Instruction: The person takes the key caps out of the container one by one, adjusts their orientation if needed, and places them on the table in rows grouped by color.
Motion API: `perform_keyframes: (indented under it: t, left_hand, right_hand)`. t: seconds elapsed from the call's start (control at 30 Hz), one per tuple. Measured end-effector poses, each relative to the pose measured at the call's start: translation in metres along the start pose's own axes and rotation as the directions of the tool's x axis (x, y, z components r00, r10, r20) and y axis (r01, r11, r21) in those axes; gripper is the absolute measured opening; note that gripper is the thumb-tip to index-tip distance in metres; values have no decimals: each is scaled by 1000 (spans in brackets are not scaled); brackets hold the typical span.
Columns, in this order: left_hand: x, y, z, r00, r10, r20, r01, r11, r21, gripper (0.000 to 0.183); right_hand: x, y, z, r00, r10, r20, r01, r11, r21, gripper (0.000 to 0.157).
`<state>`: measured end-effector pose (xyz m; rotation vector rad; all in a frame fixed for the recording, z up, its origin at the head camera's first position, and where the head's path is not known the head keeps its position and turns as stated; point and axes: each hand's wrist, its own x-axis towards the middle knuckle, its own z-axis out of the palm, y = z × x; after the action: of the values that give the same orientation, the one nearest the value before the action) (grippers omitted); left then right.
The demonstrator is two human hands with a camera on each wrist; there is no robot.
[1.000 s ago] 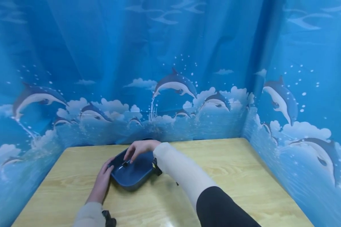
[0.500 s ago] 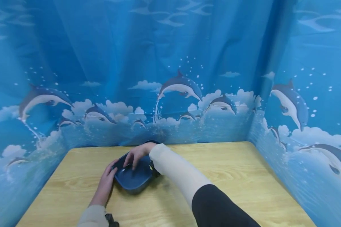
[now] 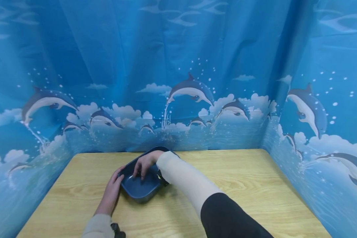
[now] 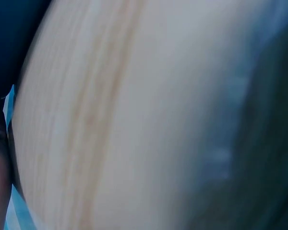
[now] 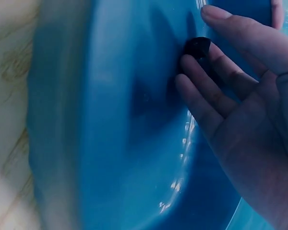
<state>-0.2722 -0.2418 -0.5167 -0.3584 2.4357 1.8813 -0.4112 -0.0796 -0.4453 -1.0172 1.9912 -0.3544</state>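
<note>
A dark blue rectangular basin with rounded corners (image 3: 141, 190) stands on the table, left of centre. The left hand (image 3: 111, 190) grips its left rim, thumb at the edge. Inside the basin, the right hand (image 3: 145, 163) reaches down with loosely bent fingers. A small black object (image 5: 198, 47) is at its fingertips in the right wrist view. The thumb stands apart from that object, whose kind I cannot make out. In the head view the fingers hide it. The left wrist view shows only a dark basin edge (image 4: 5, 48) and a blurred sliver of hand.
A light wood-grain table (image 3: 226, 185) lies under the basin. Blue curtains with dolphins (image 3: 193, 91) hang behind it and along its sides. Dark wrist cameras (image 3: 163, 178) sit at the person's sleeves.
The right hand has moved slightly within the basin, and its fingers have come lower. The black object, visible earlier below the fingertips, is now covered. The left hand stays on the rim.
</note>
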Motion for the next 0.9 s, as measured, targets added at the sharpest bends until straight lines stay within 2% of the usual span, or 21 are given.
perform_keyframes:
  t: [0.17,0.33,0.57,0.9]
  left_hand:
    - [0,0,0,1000,3,1,-3,1000,-17,53]
    - [0,0,0,1000,-5,5,5,1000,-23,53]
    - [-1,0,-1,1000,4,9,-4,1000,-27,53]
    - [-1,-2,-1,1000,21,15,-21,1000,-15,55]
  right_hand:
    - [-1,1,4,1000,-2,-7,1,999,-52,39]
    - [-3,3,6,1000,1,-24,-3,997,-82,30]
    - [-10,6,3,1000,17,-20,-17,1000,5,21]
    - [-21,15,-1,997,-75,-7,75,994,82,13]
